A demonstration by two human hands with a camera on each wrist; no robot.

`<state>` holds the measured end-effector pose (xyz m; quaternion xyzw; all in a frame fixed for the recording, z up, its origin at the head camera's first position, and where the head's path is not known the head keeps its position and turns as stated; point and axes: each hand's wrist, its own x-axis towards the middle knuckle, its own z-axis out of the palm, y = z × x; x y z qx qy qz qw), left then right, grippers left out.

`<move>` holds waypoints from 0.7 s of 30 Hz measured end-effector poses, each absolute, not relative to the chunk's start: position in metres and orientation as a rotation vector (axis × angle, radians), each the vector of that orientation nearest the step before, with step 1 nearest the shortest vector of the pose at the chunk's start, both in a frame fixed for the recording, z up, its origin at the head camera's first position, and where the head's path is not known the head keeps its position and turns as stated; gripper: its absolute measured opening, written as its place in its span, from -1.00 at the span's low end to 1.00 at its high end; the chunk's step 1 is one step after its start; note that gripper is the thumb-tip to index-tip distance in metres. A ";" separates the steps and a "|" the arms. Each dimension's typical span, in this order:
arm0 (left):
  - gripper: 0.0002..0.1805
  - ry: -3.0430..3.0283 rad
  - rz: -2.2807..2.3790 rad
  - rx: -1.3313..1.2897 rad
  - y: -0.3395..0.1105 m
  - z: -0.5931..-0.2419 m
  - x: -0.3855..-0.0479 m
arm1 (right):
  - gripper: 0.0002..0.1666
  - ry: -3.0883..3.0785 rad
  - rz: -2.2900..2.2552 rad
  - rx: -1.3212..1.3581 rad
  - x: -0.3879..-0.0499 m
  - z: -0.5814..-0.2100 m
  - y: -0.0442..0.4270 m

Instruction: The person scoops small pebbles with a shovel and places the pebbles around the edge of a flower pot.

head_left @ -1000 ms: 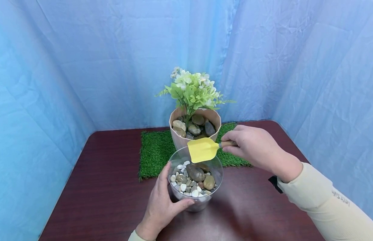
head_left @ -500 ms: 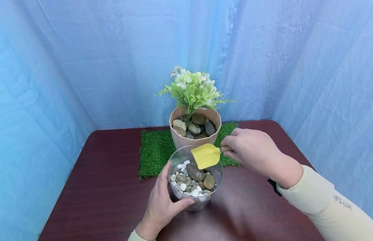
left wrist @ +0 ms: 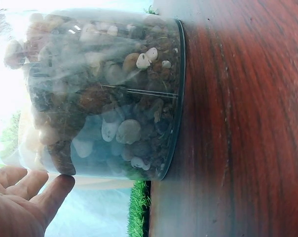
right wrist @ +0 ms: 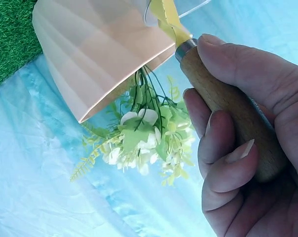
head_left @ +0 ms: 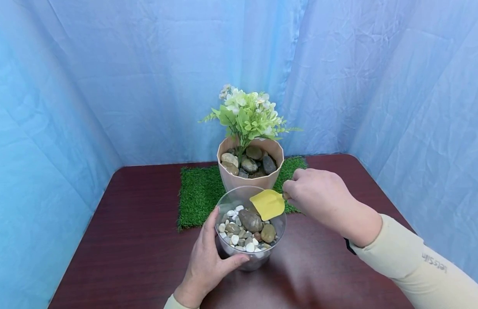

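Note:
In the head view a clear plastic pot [head_left: 242, 262] stands on the table, with white and brown pebbles [head_left: 235, 240] and larger stones inside. My left hand [head_left: 208, 257] holds its near left side, thumb along the front and fingers around the left. In the left wrist view the fingertips [left wrist: 60, 185] touch the clear wall. My right hand [head_left: 320, 197] grips the wooden handle [right wrist: 223, 98] of a small trowel. Its yellow blade [head_left: 269, 205] is tilted over the right part of the clear pot, above the stones; no pebbles show on the blade.
Behind the clear pot stands a beige flowerpot [head_left: 248, 183] with stones and a white-flowered plant [head_left: 250, 111]. It sits on a green turf mat [head_left: 200, 197] on the dark red table [head_left: 138, 240]. Blue curtains [head_left: 157, 86] hang behind and at both sides.
The trowel blade has moved right and lower, down toward the stones at the clear pot's right side, its tilt changing. The right hand has lowered with it. My left hand stays in place.

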<state>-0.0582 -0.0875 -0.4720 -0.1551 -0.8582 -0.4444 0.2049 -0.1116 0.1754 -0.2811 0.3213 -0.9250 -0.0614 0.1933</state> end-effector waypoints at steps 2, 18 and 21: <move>0.40 -2.393 -1.246 -0.433 -0.088 -0.472 -0.058 | -0.51 -2.604 -0.185 0.898 -0.111 -0.282 0.174; 0.38 -2.367 -1.244 -0.443 -0.087 -0.474 -0.060 | -0.45 -2.575 -0.227 0.995 -0.120 -0.292 0.168; 0.39 -2.371 -1.245 -0.438 -0.087 -0.473 -0.059 | -0.45 -2.596 -0.216 1.011 -0.121 -0.292 0.168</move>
